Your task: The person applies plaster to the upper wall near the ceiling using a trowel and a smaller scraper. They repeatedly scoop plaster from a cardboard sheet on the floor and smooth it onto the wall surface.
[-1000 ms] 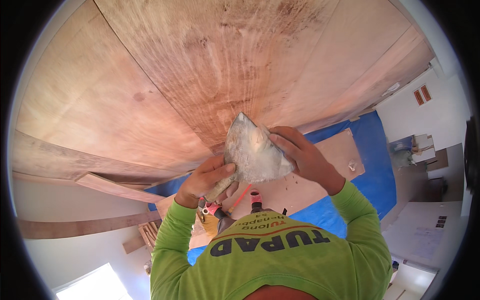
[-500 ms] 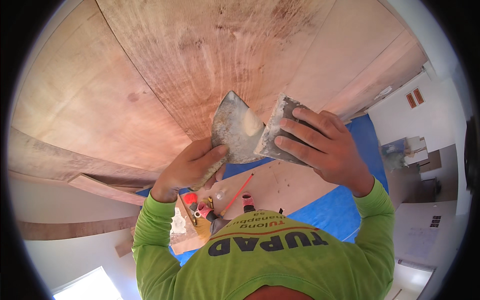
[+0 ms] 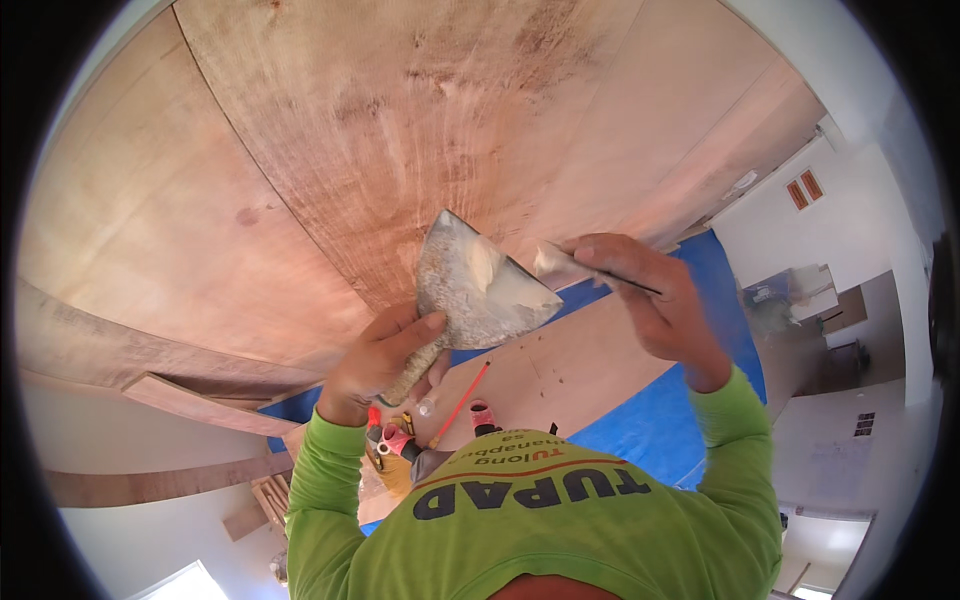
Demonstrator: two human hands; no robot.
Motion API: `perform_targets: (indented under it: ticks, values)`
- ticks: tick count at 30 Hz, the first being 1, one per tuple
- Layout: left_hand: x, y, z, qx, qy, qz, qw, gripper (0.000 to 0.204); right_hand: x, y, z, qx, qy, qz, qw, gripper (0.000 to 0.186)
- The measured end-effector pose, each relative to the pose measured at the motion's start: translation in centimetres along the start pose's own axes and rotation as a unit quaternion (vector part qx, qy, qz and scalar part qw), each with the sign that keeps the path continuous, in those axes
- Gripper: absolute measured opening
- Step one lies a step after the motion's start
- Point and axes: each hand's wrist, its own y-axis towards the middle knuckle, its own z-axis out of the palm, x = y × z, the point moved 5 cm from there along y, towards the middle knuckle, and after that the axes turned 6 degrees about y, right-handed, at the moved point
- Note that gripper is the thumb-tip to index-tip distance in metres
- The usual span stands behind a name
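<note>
My left hand (image 3: 372, 362) is closed round the handle of a wide putty knife (image 3: 455, 315), its crusted blade fanning up and to the right. A smear of pale putty (image 3: 484, 268) lies on that blade. To its right, my right hand (image 3: 665, 300) pinches a thin flat scraper (image 3: 625, 283), seen nearly edge-on. A pale dab of putty (image 3: 550, 260) sits at the scraper's left end. The two tools are apart, with a small gap between them. Beyond both hands rises a wooden plywood panel (image 3: 400, 150), its grain streaked and its seams visible.
Below lie a blue tarp (image 3: 640, 425) and a plywood sheet (image 3: 560, 370). Near my feet are a red rod (image 3: 463, 405) and a small clear object (image 3: 426, 407). Loose boards (image 3: 200, 402) lean at the left. Boxes and other items (image 3: 790, 295) stand at the far right.
My right hand has turned the scraper from broad face to nearly edge-on; putty now shows at its end. The putty on the knife looks more spread, and its blade has tilted to the right.
</note>
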Motion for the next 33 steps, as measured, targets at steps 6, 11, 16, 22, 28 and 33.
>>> perform_targets:
  ticks: [6, 11, 16, 22, 28, 33]
  values:
    - [0.0, -0.1, 2.2, 0.034, -0.051, 0.027, 0.998, 0.034, -5.5, -2.5, 4.0, 0.029, -0.128, -0.036, 0.991, 0.054]
    - [0.2, -0.6, 0.3, -0.041, 0.058, 0.042, 0.997, 0.028, -8.7, -4.9, 0.7, -0.104, 0.091, 0.164, 0.977, 0.042]
    - [0.6, 1.3, 0.8, -0.231, 0.407, 0.244, 0.849, 0.019, -7.0, -6.3, 3.0, -0.232, 0.553, 0.246, 0.761, 0.036]
    - [2.7, 2.3, 4.4, -0.234, 0.588, 0.372, 0.679, 0.038, -6.9, -5.5, 8.3, -0.2, 0.727, 0.318, 0.575, 0.03]
    - [3.8, 2.6, 0.7, -0.192, 0.596, 0.291, 0.724, 0.035, -6.4, -5.6, 5.6, -0.174, 0.706, 0.201, 0.656, 0.029]
    - [5.1, 1.6, 0.3, 0.022, 0.009, -0.034, 0.999, 0.03, -6.2, -5.3, 3.3, -0.224, 0.343, 0.058, 0.91, 0.041]
